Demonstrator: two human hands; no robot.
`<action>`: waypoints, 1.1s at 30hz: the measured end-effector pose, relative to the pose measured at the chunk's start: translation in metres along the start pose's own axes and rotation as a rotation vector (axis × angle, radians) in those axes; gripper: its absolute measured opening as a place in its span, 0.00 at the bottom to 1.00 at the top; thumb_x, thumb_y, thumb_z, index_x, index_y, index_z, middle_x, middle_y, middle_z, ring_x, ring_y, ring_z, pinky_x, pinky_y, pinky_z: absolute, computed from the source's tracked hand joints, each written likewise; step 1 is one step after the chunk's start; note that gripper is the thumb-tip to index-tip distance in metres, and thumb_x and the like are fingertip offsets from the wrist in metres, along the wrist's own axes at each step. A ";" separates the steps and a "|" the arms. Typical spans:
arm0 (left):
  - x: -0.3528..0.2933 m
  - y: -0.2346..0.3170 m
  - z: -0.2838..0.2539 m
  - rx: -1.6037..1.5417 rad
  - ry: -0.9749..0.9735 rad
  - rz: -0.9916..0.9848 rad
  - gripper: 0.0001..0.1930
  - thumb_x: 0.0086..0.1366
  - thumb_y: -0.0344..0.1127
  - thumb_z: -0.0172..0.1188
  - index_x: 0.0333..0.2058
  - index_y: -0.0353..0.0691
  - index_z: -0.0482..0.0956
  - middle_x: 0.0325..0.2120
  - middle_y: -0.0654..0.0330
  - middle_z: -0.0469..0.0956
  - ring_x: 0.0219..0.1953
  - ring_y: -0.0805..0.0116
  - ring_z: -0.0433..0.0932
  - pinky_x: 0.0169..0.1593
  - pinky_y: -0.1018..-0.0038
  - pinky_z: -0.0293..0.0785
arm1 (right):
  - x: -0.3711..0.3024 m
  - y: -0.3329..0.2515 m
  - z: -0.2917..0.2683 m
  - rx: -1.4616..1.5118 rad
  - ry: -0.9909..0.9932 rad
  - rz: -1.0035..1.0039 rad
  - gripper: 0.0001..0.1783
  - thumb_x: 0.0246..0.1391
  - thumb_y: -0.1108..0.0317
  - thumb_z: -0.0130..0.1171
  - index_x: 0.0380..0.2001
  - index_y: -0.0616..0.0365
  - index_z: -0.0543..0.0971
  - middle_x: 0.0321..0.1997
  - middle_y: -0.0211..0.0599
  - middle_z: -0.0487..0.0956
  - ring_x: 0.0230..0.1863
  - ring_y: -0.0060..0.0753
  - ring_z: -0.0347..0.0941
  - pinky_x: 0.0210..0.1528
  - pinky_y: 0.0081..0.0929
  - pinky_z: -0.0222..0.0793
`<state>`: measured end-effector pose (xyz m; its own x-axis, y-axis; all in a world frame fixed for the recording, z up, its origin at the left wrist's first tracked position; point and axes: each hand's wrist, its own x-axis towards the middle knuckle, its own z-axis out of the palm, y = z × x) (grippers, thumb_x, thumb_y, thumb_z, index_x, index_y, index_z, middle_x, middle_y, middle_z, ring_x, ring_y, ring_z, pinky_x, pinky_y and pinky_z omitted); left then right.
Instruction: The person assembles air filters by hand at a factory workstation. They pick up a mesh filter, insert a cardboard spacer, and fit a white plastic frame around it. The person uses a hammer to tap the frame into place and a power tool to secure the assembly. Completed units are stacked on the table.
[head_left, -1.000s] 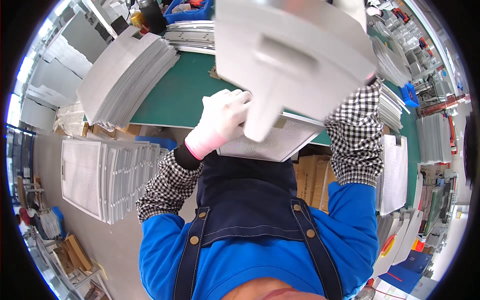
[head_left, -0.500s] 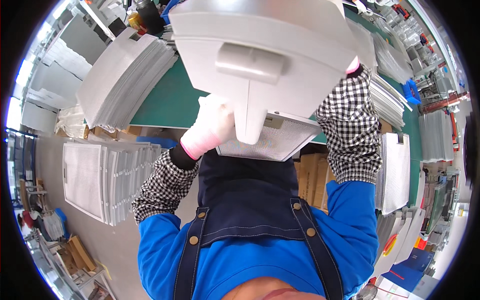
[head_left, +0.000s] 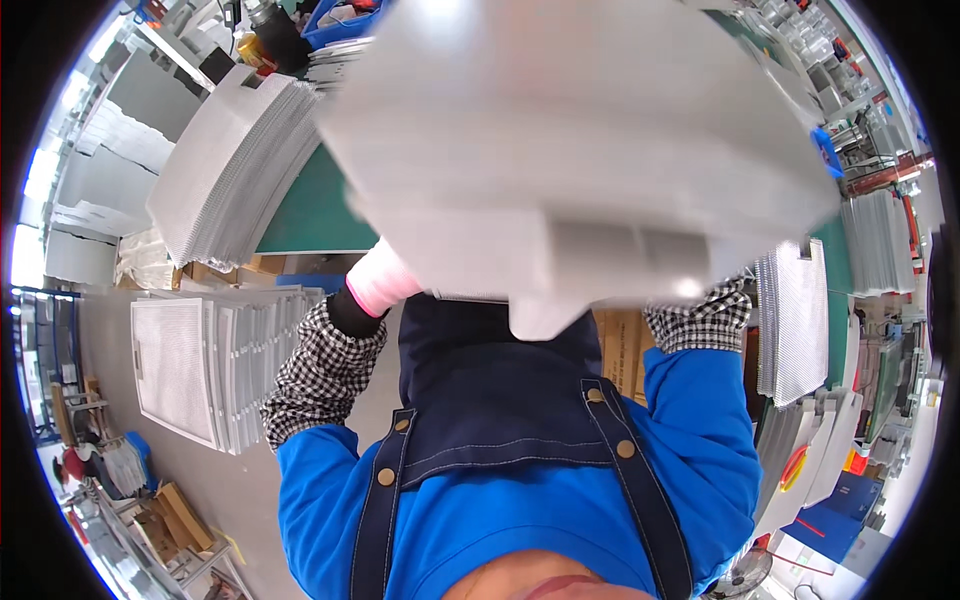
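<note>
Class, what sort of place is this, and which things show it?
Probably a factory workshop: stacks of mesh panels, a green-topped workbench and brown cardboard boxes suggest it.

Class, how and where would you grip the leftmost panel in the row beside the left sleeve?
Probably by its frame's left edge, coming from the left: this mesh panel is outermost, that edge stands free, and other panels crowd its right.

blurred grey housing (head_left: 580, 130), cut off above, right hand hidden

Panel stack (head_left: 225, 165) on table (head_left: 312, 212), left of housing (head_left: 570, 150); other panels (head_left: 795, 325) right.
</note>
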<state>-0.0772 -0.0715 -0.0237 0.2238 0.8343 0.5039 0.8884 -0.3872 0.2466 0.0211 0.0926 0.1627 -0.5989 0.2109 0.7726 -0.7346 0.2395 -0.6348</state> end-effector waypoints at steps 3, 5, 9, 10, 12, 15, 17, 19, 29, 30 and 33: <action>0.020 0.012 -0.017 -0.040 0.058 0.069 0.09 0.57 0.36 0.65 0.37 0.45 0.79 0.35 0.62 0.78 0.34 0.61 0.78 0.37 0.66 0.73 | -0.002 -0.006 -0.002 0.000 0.022 0.015 0.14 0.64 0.58 0.60 0.44 0.57 0.78 0.33 0.29 0.77 0.32 0.21 0.73 0.36 0.21 0.70; 0.024 0.016 -0.021 -0.010 0.038 0.068 0.08 0.56 0.35 0.65 0.35 0.46 0.80 0.34 0.62 0.79 0.32 0.61 0.78 0.35 0.66 0.73 | -0.002 -0.005 -0.005 0.009 0.026 0.021 0.14 0.64 0.58 0.60 0.44 0.57 0.78 0.33 0.29 0.77 0.32 0.21 0.73 0.36 0.21 0.70; 0.003 -0.002 0.008 0.191 0.062 0.062 0.11 0.53 0.36 0.66 0.36 0.46 0.80 0.32 0.62 0.79 0.31 0.59 0.78 0.35 0.65 0.73 | -0.004 -0.002 -0.002 0.064 0.029 0.048 0.14 0.64 0.58 0.61 0.44 0.56 0.78 0.33 0.28 0.78 0.32 0.21 0.74 0.37 0.21 0.71; -0.022 -0.015 0.028 0.302 0.049 0.010 0.12 0.52 0.36 0.66 0.37 0.45 0.81 0.31 0.60 0.79 0.30 0.58 0.78 0.35 0.64 0.73 | -0.003 0.002 0.003 0.101 0.022 0.052 0.14 0.64 0.57 0.61 0.43 0.56 0.78 0.33 0.28 0.78 0.32 0.21 0.74 0.37 0.21 0.71; -0.026 -0.029 0.048 0.344 0.082 -0.016 0.15 0.49 0.37 0.67 0.38 0.43 0.81 0.30 0.58 0.78 0.29 0.56 0.78 0.36 0.63 0.73 | -0.002 -0.009 -0.003 0.076 0.049 0.062 0.14 0.63 0.57 0.61 0.43 0.55 0.79 0.33 0.27 0.78 0.33 0.21 0.74 0.37 0.21 0.71; -0.003 -0.007 0.022 0.160 0.264 -0.190 0.22 0.49 0.35 0.70 0.45 0.40 0.79 0.35 0.53 0.78 0.35 0.53 0.78 0.41 0.62 0.74 | 0.007 -0.013 -0.016 0.134 0.091 0.071 0.13 0.63 0.57 0.61 0.43 0.54 0.79 0.33 0.27 0.79 0.33 0.20 0.75 0.37 0.21 0.71; 0.005 0.003 0.012 0.097 0.424 -0.304 0.33 0.50 0.32 0.72 0.56 0.37 0.73 0.45 0.49 0.78 0.45 0.51 0.79 0.50 0.61 0.76 | 0.022 -0.026 -0.034 0.153 0.127 0.066 0.13 0.63 0.57 0.61 0.43 0.54 0.79 0.33 0.26 0.79 0.33 0.20 0.75 0.37 0.22 0.71; 0.009 0.005 0.010 0.015 0.784 -0.472 0.42 0.52 0.26 0.73 0.66 0.35 0.64 0.53 0.46 0.76 0.54 0.51 0.78 0.59 0.61 0.74 | 0.037 -0.033 -0.053 0.167 0.159 0.049 0.13 0.63 0.56 0.62 0.42 0.53 0.79 0.32 0.26 0.79 0.33 0.20 0.75 0.37 0.22 0.71; 0.012 0.004 -0.017 0.121 0.441 -0.324 0.12 0.54 0.26 0.71 0.38 0.42 0.83 0.38 0.63 0.81 0.43 0.58 0.78 0.49 0.64 0.71 | 0.043 -0.041 -0.124 -0.268 0.139 0.152 0.18 0.66 0.52 0.58 0.44 0.57 0.78 0.35 0.28 0.81 0.33 0.20 0.77 0.38 0.20 0.73; 0.009 0.007 -0.017 0.137 0.419 -0.333 0.13 0.53 0.26 0.71 0.39 0.41 0.84 0.41 0.60 0.80 0.46 0.57 0.78 0.52 0.63 0.71 | 0.043 -0.035 -0.144 -0.230 0.049 0.130 0.22 0.68 0.52 0.55 0.50 0.61 0.77 0.41 0.36 0.82 0.41 0.24 0.78 0.45 0.24 0.74; 0.005 0.016 -0.017 0.160 0.462 -0.369 0.19 0.55 0.23 0.69 0.47 0.41 0.83 0.53 0.54 0.76 0.57 0.55 0.74 0.61 0.64 0.68 | 0.039 -0.021 -0.217 -0.319 0.067 0.032 0.27 0.67 0.53 0.56 0.60 0.62 0.73 0.54 0.47 0.80 0.57 0.29 0.75 0.60 0.29 0.69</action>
<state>-0.0683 -0.0805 -0.0036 -0.2755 0.6317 0.7246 0.9312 -0.0116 0.3642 0.0824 0.3011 0.2037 -0.5901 0.2826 0.7563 -0.5726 0.5140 -0.6387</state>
